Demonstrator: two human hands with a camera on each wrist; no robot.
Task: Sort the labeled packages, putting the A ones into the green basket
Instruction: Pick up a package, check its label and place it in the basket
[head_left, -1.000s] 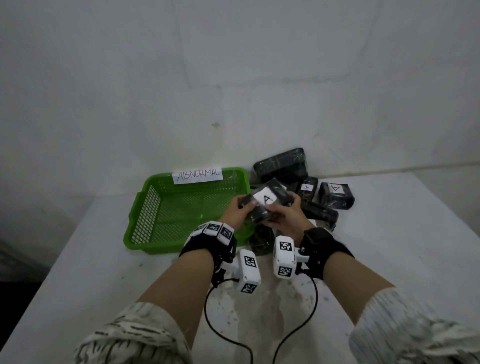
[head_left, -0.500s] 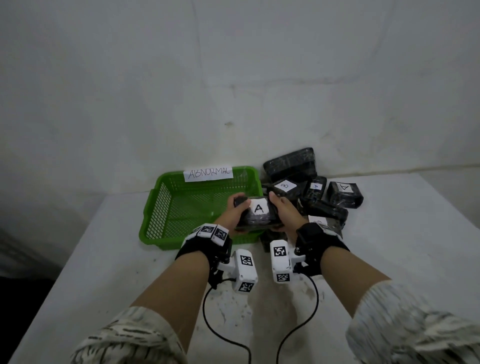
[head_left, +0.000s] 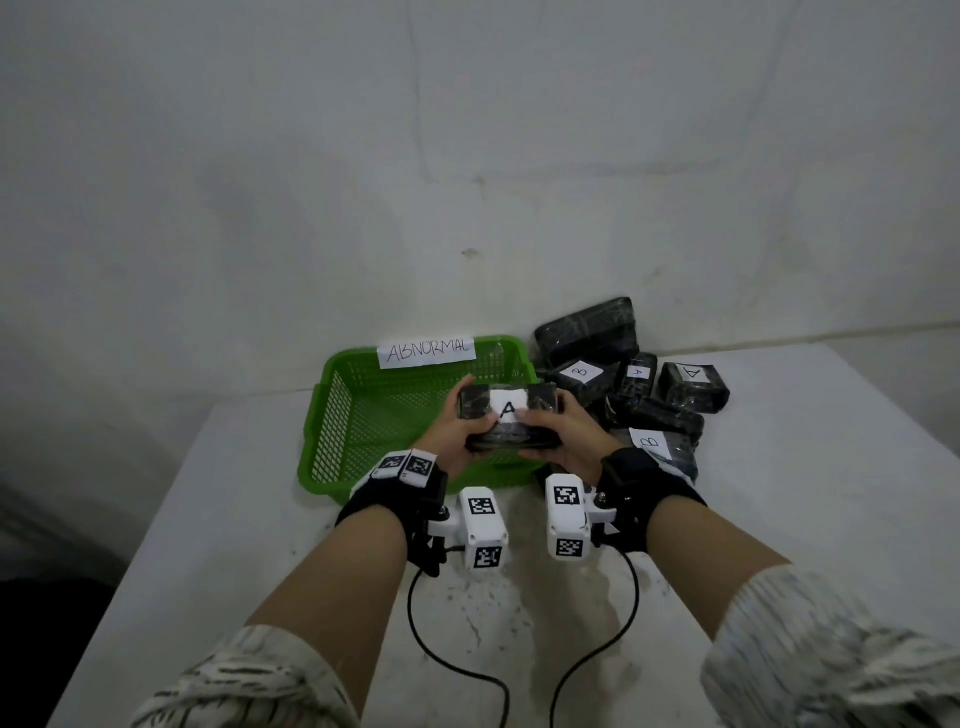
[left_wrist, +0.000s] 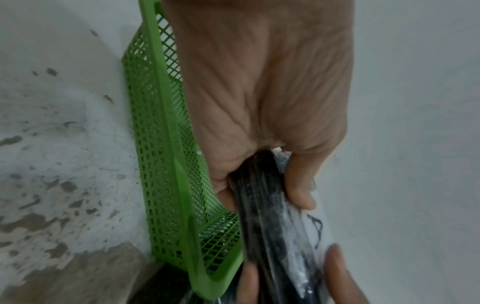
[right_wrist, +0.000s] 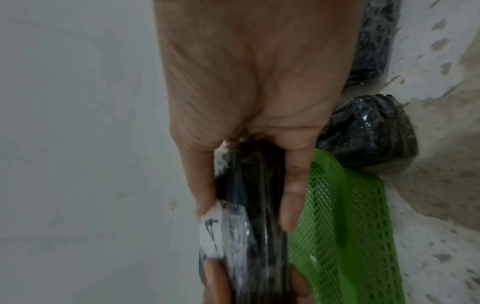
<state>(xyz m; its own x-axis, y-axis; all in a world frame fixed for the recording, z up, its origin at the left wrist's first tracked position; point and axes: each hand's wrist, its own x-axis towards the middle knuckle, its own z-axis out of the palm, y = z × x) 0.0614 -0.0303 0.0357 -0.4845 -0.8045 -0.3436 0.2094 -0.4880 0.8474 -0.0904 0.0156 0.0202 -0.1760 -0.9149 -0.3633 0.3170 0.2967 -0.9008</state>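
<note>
A black wrapped package (head_left: 511, 418) with a white label marked A is held above the near right part of the green basket (head_left: 363, 415). My left hand (head_left: 457, 434) grips its left end and my right hand (head_left: 558, 436) grips its right end, thumbs on top. In the left wrist view the package (left_wrist: 270, 226) runs between thumb and fingers beside the basket wall (left_wrist: 166, 164). The right wrist view shows the package (right_wrist: 249, 205) pinched the same way, with the basket rim (right_wrist: 337, 205) to its right. The basket looks empty where visible.
A paper sign reading ABNORMAL (head_left: 427, 352) hangs on the basket's far rim. A pile of black packages (head_left: 639, 395) lies to the right of the basket, with labels B (head_left: 581, 370), A (head_left: 693, 372) and B (head_left: 649, 442). A wall stands right behind.
Both hands have carried the A package leftward from over the pile to above the basket's near right part, turning its label up toward me.
</note>
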